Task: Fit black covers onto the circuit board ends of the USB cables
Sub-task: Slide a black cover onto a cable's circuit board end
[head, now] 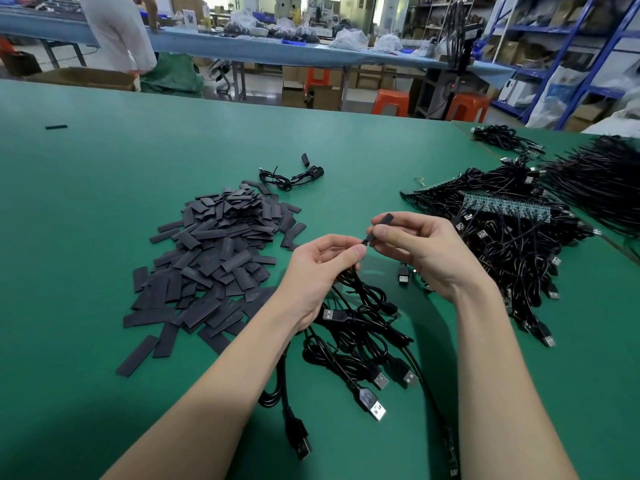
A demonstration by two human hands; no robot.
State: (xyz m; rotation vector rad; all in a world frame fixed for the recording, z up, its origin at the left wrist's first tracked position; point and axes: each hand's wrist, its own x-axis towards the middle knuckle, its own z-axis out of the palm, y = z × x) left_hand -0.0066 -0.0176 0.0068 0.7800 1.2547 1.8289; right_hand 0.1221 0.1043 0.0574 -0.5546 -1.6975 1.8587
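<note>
Fingers of right hand point(420, 252) pinching black cover point(380, 227), left hand point(320, 268) gripping cables point(360, 306), above open green table point(104, 202).

Bright, even overhead light fills the room. The arms throw soft, dark shadows on the green table point(104, 188) at lower left. Edges of the frame bend outward, wide-angle style. The shelves point(568, 46) at upper right look soft and slightly blurred.

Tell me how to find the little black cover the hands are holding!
Start at the big green table. Above the bunch of black USB cables, the right hand pinches one flat black cover. Unlike the heaped covers, it is lifted up.
</note>
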